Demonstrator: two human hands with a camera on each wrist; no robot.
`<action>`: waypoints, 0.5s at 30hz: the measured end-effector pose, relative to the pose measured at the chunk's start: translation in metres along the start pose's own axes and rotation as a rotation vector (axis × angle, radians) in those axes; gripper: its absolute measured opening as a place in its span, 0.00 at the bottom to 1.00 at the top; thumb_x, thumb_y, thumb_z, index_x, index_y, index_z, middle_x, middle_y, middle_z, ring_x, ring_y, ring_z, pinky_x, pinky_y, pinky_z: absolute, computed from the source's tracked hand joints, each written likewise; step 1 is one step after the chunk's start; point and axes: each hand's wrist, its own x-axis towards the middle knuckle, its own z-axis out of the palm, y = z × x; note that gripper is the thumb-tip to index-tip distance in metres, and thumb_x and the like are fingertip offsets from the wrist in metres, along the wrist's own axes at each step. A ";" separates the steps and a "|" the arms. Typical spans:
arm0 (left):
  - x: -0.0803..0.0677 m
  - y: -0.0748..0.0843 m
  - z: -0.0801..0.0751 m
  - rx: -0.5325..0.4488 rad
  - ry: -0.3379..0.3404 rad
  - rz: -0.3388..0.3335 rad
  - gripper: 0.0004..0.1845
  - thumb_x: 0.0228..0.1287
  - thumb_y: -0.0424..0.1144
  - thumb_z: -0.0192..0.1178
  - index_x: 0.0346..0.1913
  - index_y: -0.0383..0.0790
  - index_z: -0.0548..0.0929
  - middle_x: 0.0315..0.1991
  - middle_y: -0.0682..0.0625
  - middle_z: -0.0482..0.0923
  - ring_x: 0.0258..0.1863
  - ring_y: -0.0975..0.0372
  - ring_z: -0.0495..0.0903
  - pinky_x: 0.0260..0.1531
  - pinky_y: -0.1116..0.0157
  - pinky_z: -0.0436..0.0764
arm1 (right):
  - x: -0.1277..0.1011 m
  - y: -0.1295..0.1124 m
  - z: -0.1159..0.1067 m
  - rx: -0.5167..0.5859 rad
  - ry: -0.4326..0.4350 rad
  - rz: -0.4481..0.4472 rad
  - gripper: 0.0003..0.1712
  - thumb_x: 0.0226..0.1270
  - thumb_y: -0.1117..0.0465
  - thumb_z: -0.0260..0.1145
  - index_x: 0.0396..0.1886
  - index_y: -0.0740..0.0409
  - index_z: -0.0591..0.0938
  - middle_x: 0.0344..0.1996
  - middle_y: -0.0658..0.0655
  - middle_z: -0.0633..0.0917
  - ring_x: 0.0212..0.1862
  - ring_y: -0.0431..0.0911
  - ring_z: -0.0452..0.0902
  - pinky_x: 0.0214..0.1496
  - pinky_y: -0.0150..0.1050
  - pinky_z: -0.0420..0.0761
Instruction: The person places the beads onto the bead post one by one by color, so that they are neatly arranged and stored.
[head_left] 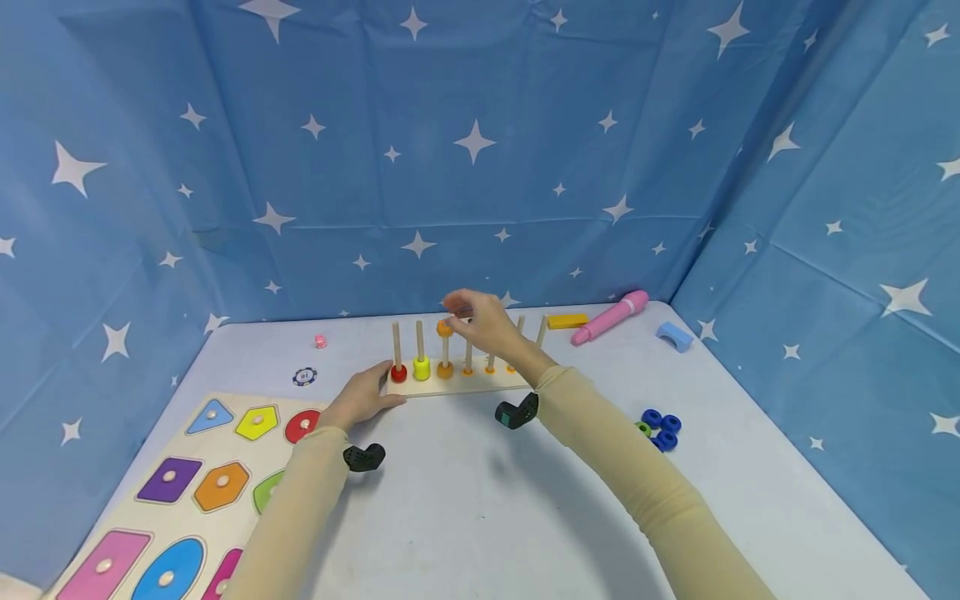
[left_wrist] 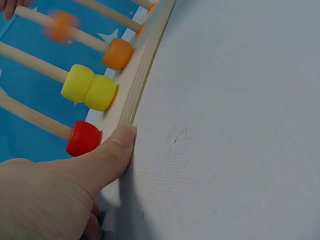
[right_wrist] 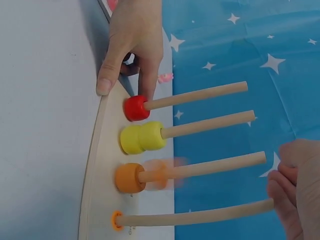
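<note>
My left hand (head_left: 363, 398) grips the left end of a wooden peg board (head_left: 480, 382), thumb along its front edge. The first peg carries one red bead (left_wrist: 84, 138), and the second has two yellow beads (left_wrist: 90, 87) stacked. On the third peg, one orange bead (right_wrist: 130, 178) sits at the base. Another orange bead (right_wrist: 160, 174), blurred by motion, is partway along that same peg, apart from any fingers. My right hand (head_left: 483, 321) hovers by the peg tops with nothing between its fingers. Its forearm partly hides the pegs on the right.
A shape puzzle board (head_left: 180, 442) lies at left, near a poker chip (head_left: 304, 377) and a small pink toy (head_left: 321, 342). A yellow block (head_left: 567, 321), a pink marker-shaped toy (head_left: 611, 317) and a blue arch block (head_left: 675, 337) lie back right. Several blue beads (head_left: 667, 440) are at right.
</note>
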 end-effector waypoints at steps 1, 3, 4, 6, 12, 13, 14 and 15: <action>0.000 0.000 0.000 0.000 0.001 0.001 0.44 0.59 0.48 0.66 0.71 0.30 0.56 0.69 0.34 0.57 0.68 0.43 0.56 0.67 0.48 0.57 | -0.001 0.001 0.000 0.004 0.008 -0.003 0.15 0.65 0.65 0.63 0.51 0.63 0.78 0.46 0.57 0.82 0.47 0.44 0.80 0.49 0.29 0.79; 0.001 0.001 0.001 -0.002 0.001 0.002 0.44 0.59 0.48 0.66 0.71 0.30 0.56 0.69 0.34 0.57 0.68 0.43 0.56 0.67 0.48 0.57 | -0.002 0.002 -0.002 0.015 0.030 -0.014 0.15 0.65 0.66 0.63 0.51 0.63 0.78 0.45 0.56 0.82 0.46 0.43 0.80 0.49 0.29 0.79; 0.001 0.001 0.001 0.000 0.003 0.005 0.44 0.59 0.48 0.66 0.71 0.30 0.56 0.69 0.34 0.57 0.68 0.43 0.56 0.67 0.48 0.57 | -0.003 0.003 -0.003 0.020 0.045 -0.019 0.14 0.65 0.66 0.63 0.50 0.63 0.78 0.45 0.56 0.82 0.46 0.43 0.79 0.49 0.29 0.79; 0.001 0.002 0.001 0.001 0.005 0.007 0.44 0.59 0.47 0.66 0.71 0.29 0.56 0.69 0.33 0.57 0.68 0.42 0.56 0.67 0.47 0.57 | -0.005 0.005 -0.005 0.037 0.072 -0.031 0.14 0.65 0.66 0.63 0.49 0.63 0.78 0.44 0.57 0.83 0.45 0.43 0.80 0.49 0.30 0.79; 0.001 0.001 0.000 -0.004 -0.004 -0.016 0.44 0.60 0.47 0.65 0.71 0.31 0.55 0.69 0.34 0.56 0.68 0.43 0.54 0.67 0.47 0.56 | -0.020 0.011 -0.025 0.067 0.155 -0.017 0.11 0.64 0.66 0.64 0.46 0.62 0.80 0.41 0.57 0.84 0.44 0.42 0.80 0.47 0.31 0.81; 0.001 0.001 0.001 -0.004 -0.005 -0.021 0.44 0.60 0.47 0.65 0.72 0.32 0.55 0.70 0.35 0.56 0.69 0.43 0.54 0.67 0.47 0.55 | -0.023 0.013 -0.030 0.072 0.166 -0.010 0.11 0.64 0.66 0.64 0.46 0.61 0.80 0.41 0.57 0.84 0.44 0.42 0.80 0.47 0.32 0.81; 0.001 0.000 0.001 -0.002 -0.006 -0.021 0.44 0.60 0.47 0.65 0.72 0.32 0.55 0.70 0.35 0.56 0.69 0.43 0.54 0.67 0.47 0.56 | -0.027 0.016 -0.035 0.073 0.177 -0.001 0.10 0.63 0.66 0.65 0.45 0.60 0.80 0.41 0.57 0.84 0.43 0.42 0.80 0.47 0.32 0.81; 0.001 0.000 0.001 0.000 -0.006 -0.022 0.44 0.60 0.48 0.65 0.72 0.32 0.55 0.70 0.35 0.55 0.69 0.43 0.54 0.67 0.47 0.56 | -0.033 0.020 -0.042 0.083 0.187 0.012 0.11 0.63 0.66 0.65 0.45 0.60 0.80 0.41 0.57 0.84 0.44 0.43 0.80 0.47 0.33 0.81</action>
